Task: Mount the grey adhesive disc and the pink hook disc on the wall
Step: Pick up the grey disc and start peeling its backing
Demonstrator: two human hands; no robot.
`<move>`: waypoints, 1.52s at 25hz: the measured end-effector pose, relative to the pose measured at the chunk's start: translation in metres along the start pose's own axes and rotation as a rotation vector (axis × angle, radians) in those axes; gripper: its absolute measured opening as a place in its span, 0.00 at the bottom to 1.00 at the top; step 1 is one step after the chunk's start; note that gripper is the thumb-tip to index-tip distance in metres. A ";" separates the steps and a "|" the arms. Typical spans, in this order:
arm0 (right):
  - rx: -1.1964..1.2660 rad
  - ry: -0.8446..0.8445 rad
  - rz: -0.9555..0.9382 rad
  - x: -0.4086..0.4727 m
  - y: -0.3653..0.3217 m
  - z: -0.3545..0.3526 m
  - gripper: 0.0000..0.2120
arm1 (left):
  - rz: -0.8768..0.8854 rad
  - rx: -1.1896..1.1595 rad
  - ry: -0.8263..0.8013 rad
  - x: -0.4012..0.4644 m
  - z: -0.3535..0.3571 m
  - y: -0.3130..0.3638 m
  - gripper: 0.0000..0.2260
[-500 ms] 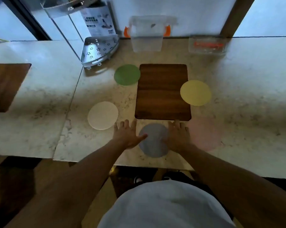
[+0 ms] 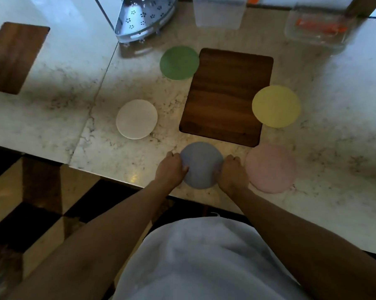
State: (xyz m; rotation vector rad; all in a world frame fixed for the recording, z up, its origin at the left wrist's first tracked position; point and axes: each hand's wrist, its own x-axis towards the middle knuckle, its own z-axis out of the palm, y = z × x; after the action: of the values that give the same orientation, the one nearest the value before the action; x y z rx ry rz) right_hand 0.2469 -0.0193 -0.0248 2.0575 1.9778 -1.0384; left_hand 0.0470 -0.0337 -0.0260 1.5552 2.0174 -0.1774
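Observation:
The grey disc (image 2: 201, 164) lies flat on the marble counter near its front edge. My left hand (image 2: 171, 169) grips its left rim with curled fingers, thumb on top. My right hand (image 2: 232, 173) grips its right rim the same way. The pink disc (image 2: 270, 167) lies flat just right of my right hand, a small tab showing at its lower edge. The wall is out of view.
A wooden board (image 2: 226, 96) lies behind the grey disc, with a green disc (image 2: 179, 62), a white disc (image 2: 136, 119) and a yellow disc (image 2: 276, 106) around it. A metal corner rack (image 2: 143, 17), a clear jug (image 2: 218, 11) and a clear box (image 2: 317, 27) stand at the back.
Both hands went from lying flat with spread fingers beside the grey disc to curled onto its rims. The view has tilted down and closer to the counter.

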 end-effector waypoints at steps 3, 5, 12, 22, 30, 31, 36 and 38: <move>0.138 0.055 0.076 0.000 -0.007 0.005 0.21 | -0.110 -0.239 0.073 0.002 0.003 0.000 0.17; 0.261 0.135 0.125 0.000 -0.010 0.011 0.17 | -0.152 -0.376 0.087 0.002 0.004 -0.004 0.15; 0.495 0.272 0.267 0.003 -0.011 0.018 0.11 | -0.204 -0.545 0.108 0.006 0.000 -0.012 0.07; 0.660 0.514 0.333 -0.001 0.012 -0.009 0.09 | 0.047 -0.703 -0.004 0.037 -0.027 0.016 0.06; 0.689 0.626 0.438 -0.012 0.087 -0.047 0.06 | 0.090 -0.709 -0.116 0.047 -0.016 0.111 0.05; 0.709 0.634 0.450 -0.014 0.097 -0.052 0.06 | 0.075 -0.716 -0.120 0.046 -0.012 0.123 0.05; 0.747 0.613 0.500 -0.023 0.145 -0.065 0.06 | 0.078 -0.657 -0.200 0.036 0.013 0.158 0.09; 0.740 0.592 0.499 -0.023 0.155 -0.065 0.06 | 0.058 -0.621 -0.192 0.034 0.021 0.166 0.08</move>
State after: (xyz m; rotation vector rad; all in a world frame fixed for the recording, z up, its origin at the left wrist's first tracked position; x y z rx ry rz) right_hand 0.4161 -0.0281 -0.0207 3.3343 1.1469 -1.2536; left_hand 0.2027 0.0373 -0.0214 1.1451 1.6564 0.2893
